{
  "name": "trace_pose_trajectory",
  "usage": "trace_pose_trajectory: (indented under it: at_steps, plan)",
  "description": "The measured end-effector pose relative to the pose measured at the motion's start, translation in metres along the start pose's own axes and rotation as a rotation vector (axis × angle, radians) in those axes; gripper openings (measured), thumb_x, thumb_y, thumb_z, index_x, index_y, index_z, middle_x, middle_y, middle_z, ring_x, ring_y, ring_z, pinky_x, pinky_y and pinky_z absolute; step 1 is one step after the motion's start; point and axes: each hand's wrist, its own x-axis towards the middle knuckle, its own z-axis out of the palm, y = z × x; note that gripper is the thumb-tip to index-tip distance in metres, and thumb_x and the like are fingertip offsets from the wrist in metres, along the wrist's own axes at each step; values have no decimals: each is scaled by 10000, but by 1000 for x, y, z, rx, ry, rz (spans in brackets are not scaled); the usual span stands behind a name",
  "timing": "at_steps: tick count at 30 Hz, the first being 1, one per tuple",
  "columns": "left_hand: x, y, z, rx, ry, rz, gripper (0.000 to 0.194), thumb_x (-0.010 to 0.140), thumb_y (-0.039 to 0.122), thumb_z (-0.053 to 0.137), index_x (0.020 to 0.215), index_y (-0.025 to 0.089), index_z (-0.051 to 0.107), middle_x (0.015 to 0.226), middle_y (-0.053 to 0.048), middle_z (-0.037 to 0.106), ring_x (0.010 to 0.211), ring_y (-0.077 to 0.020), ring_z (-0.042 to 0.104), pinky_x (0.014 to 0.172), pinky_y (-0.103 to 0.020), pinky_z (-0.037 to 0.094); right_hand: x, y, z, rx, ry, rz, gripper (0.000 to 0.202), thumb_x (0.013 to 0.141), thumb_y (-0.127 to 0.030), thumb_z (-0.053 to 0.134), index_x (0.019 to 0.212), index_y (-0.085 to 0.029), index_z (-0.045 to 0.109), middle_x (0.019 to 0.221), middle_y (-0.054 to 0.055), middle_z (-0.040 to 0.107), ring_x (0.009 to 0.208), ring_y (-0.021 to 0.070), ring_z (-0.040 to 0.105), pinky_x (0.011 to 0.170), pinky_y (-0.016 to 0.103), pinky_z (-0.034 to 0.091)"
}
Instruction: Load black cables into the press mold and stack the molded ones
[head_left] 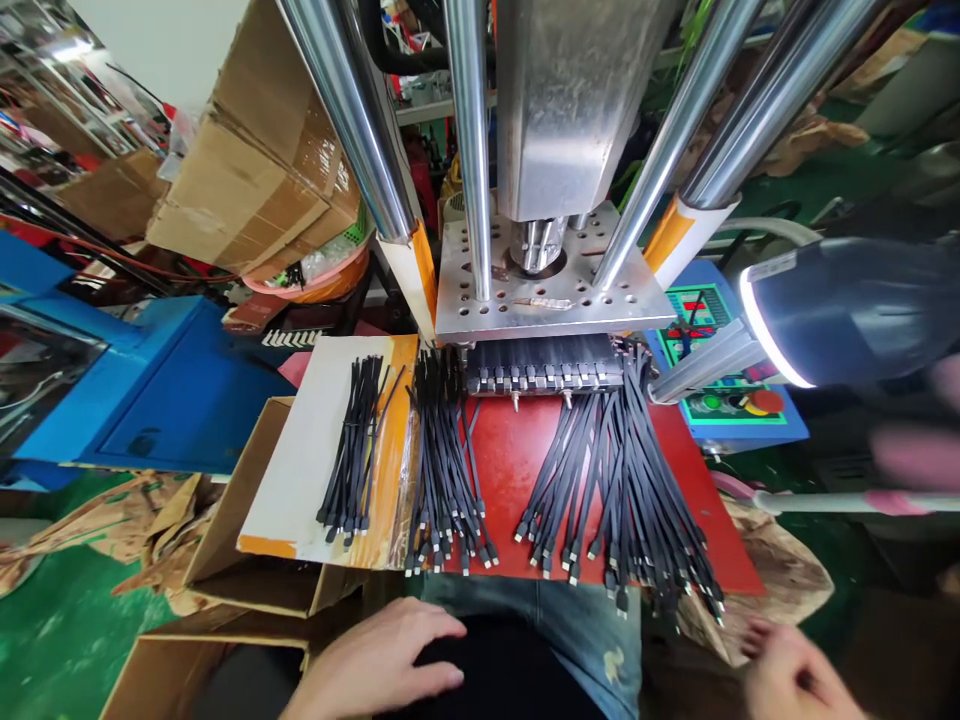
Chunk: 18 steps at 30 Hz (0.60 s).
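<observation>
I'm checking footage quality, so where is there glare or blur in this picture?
Head view: the lamp has a glaring white rim; head view: steel posts show bright streaks; head view: the right hand looks smeared, and a pinkish shape at the right edge is too blurred to identify.

You are in a factory workshop: a steel-columned press stands before you, with a push-button control box, bunches of black cables, cardboard cartons and a green floor; what look like storage racks blur at upper left.
</observation>
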Motion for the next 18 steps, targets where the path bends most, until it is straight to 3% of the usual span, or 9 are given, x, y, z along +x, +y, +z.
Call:
trace_pose_trajectory:
  at_steps: [2, 4, 6, 8, 12, 18]
  plan:
    - [-7, 35, -28, 75, 47, 140, 436, 984, 481, 679, 1403, 394, 759, 1403, 1, 791, 1296, -275, 757, 1172, -387, 572, 15, -18, -5, 47, 201, -10, 415, 918, -618, 645, 697, -267, 655, 632, 60, 631, 543, 270, 572, 545, 449, 456]
    - [7, 73, -54, 162, 216, 270, 463, 1086, 436, 567, 1504, 277, 690, 1517, -50, 720, 1410, -246, 682, 1246, -373, 506, 29, -43, 0, 90, 328, -48, 397, 954, -579, 602, 685, -297, 673, 583, 54, 584, 499, 287, 526, 521, 484, 411]
    - [38, 105, -74, 290, 411, 359, 528, 1125, 407, 522, 1562, 124, 609, 1594, -153, 643, 1480, -265, 622, 1284, -413, 469, 42, -69, 13, 196, 360, -134, 373, 950, -546, 624, 672, -310, 697, 537, 48, 542, 466, 283, 493, 504, 499, 394]
    - [77, 127, -86, 440, 605, 317, 579, 1122, 377, 545, 1569, 9, 553, 1605, -254, 599, 1512, -317, 587, 1296, -467, 457, 51, -90, 28, 332, 305, -211, 346, 929, -524, 677, 672, -295, 705, 525, 33, 533, 448, 253, 478, 486, 476, 399]
    - [141, 142, -95, 669, 759, 250, 646, 1112, 385, 570, 1543, -93, 519, 1620, -336, 541, 1559, -379, 520, 1337, -491, 393, 56, -105, 51, 362, 88, -274, 369, 933, -521, 674, 721, -224, 731, 525, 10, 573, 445, 199, 519, 492, 390, 414]
    - [179, 142, -109, 731, 812, 211, 693, 1135, 445, 490, 1541, -116, 501, 1659, -359, 477, 1608, -386, 447, 1355, -477, 352, 48, -98, 60, 311, 83, -215, 312, 930, -462, 626, 767, -220, 736, 537, -19, 584, 462, 180, 534, 520, 350, 422]
